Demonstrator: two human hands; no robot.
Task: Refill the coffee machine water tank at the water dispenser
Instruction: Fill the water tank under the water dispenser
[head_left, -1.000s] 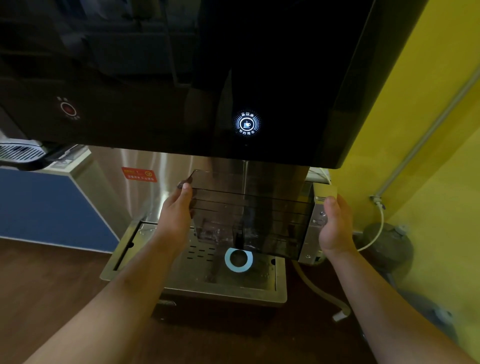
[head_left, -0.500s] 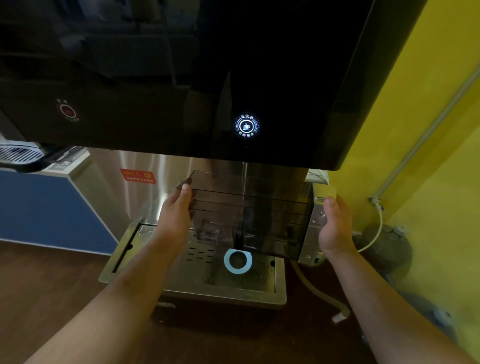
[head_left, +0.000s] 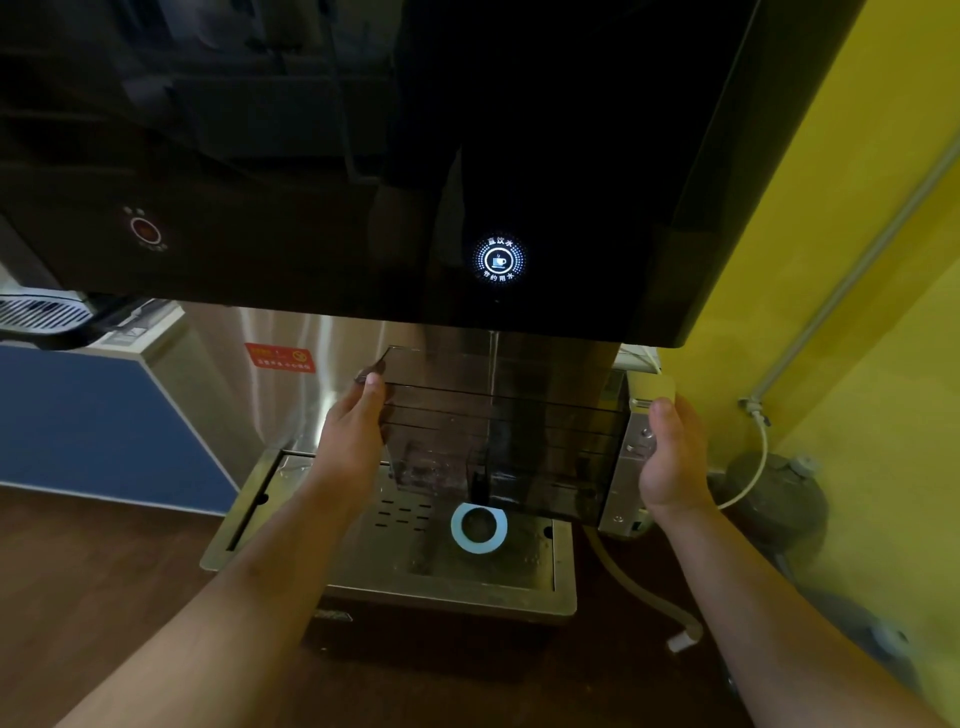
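Smoky tank (head_left: 519, 436) clamped btwn 2 flat hands (head_left: 353, 431).

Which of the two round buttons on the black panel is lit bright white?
The right button, above the water stream and the tank. It shines white with a cup sign; the left button only glows dim red.

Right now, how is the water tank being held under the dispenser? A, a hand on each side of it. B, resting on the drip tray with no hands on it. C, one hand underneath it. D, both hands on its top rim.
A: the left hand presses the left side of the water tank and the right hand its right side, keeping it lifted above the drip tray.
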